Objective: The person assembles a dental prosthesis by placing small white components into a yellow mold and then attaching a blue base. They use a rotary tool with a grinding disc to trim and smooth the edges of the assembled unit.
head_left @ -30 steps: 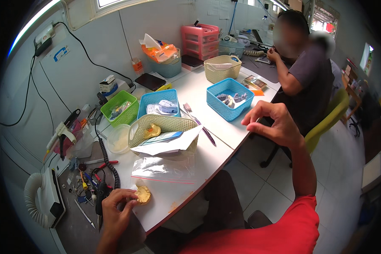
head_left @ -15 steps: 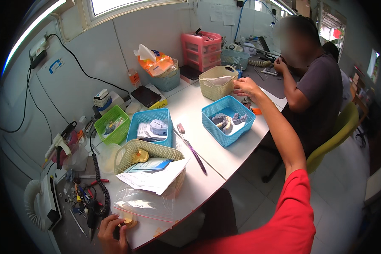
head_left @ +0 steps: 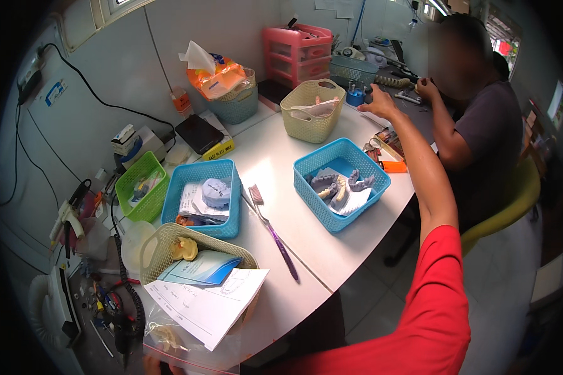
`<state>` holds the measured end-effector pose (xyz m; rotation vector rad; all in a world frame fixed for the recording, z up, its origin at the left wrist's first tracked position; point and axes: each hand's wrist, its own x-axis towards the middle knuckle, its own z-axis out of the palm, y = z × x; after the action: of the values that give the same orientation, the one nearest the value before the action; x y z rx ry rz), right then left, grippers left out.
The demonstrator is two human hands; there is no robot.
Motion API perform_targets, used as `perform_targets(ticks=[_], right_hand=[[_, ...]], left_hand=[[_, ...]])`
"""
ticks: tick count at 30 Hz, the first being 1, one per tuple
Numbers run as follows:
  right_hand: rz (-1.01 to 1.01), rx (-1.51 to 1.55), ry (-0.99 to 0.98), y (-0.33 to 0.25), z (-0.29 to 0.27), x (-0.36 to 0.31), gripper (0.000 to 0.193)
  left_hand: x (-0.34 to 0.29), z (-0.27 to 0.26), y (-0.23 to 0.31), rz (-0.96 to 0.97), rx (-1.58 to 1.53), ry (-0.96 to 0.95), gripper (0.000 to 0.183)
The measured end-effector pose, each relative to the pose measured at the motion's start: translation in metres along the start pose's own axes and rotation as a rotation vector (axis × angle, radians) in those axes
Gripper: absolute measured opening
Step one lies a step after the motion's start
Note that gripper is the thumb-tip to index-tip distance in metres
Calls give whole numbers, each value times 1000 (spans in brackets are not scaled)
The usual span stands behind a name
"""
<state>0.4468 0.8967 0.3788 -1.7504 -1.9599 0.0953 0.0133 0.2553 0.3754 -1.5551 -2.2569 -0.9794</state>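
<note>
My right hand (head_left: pixel 383 105) reaches far across the table, thumb and fingers apart, just right of a small blue holder (head_left: pixel 355 95) with thin upright tools in it. Nothing shows clearly in its grasp. My left hand (head_left: pixel 158 365) is at the bottom edge, mostly cut off and behind a clear zip bag (head_left: pixel 187 351); its fingers are hidden. A yellowish dental cast (head_left: pixel 166 337) shows through the bag. Above it stands a cream basket (head_left: pixel 150 253) with a yellow cast (head_left: pixel 184 249), a blue leaflet (head_left: pixel 200 270) and a white paper form (head_left: pixel 200 306).
Dental models fill a blue basket (head_left: pixel 312 209) at centre right and another blue basket (head_left: pixel 232 209). A purple toothbrush (head_left: pixel 275 237) lies between them. Behind are a cream basket (head_left: pixel 297 125) and pink drawers (head_left: pixel 294 53). A co-worker (head_left: pixel 487 119) sits at the right.
My right hand has moved from the far cream basket's rim to the right, beside the blue holder. My left hand has dropped mostly out of view. The whole view has shifted.
</note>
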Motion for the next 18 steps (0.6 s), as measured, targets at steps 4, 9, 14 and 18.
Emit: perform_targets(ticks=[4, 9, 14, 18], right_hand=[[22, 102, -28, 7, 16, 30, 105], [88, 160, -137, -1, 16, 30, 91], [39, 239, -179, -10, 17, 25, 81], [-91, 302, -172, 11, 27, 36, 90]], left_hand=[[-8, 8, -16, 92, 35, 106, 22], [-3, 6, -8, -2, 71, 15, 22], [0, 7, -6, -13, 111, 6, 22], [2, 8, -6, -6, 113, 3, 21]])
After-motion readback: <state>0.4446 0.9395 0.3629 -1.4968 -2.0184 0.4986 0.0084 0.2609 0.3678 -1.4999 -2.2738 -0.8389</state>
